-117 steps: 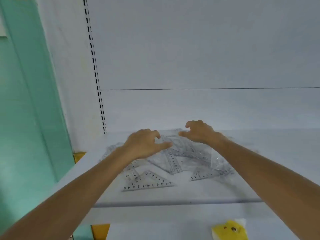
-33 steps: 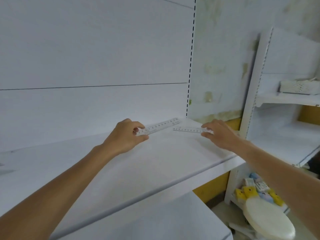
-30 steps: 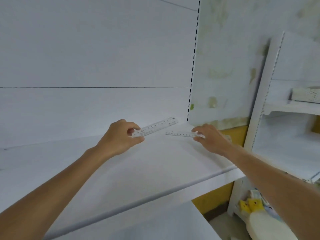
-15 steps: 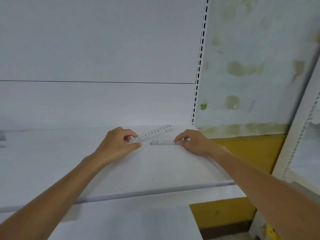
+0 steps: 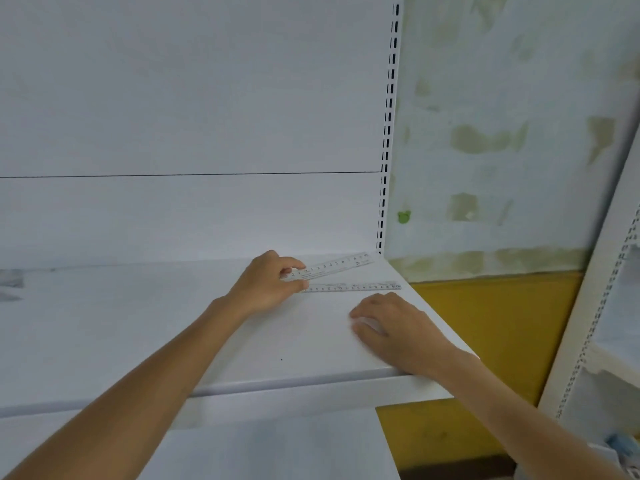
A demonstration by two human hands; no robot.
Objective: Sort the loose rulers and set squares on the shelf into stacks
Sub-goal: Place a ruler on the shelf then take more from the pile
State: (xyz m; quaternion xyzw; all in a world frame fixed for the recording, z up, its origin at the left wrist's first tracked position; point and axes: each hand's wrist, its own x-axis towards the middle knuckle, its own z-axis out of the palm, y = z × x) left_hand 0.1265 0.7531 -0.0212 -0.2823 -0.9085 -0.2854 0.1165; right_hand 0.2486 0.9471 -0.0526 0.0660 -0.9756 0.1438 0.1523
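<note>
My left hand [image 5: 268, 287] pinches the near end of a clear ruler [image 5: 334, 266], which is tilted up toward the back right corner of the white shelf [image 5: 138, 323]. A second clear ruler [image 5: 353, 287] lies flat on the shelf just in front of it, running left to right. Nearer the shelf's front right edge, my right hand [image 5: 394, 329] rests palm down on the board with relaxed fingers, holding nothing and apart from both rulers.
A slotted upright [image 5: 388, 133] marks the shelf's right end. Beyond it is a patchy wall with a yellow band [image 5: 485, 323]. Another white shelf unit [image 5: 609, 323] stands at the far right. Blurred clear shapes [image 5: 10, 284] lie at the shelf's far left.
My right hand has let go of the second ruler and pulled back toward the front edge. The left hand still holds its ruler. The view has swung right since the pile of set squares.
</note>
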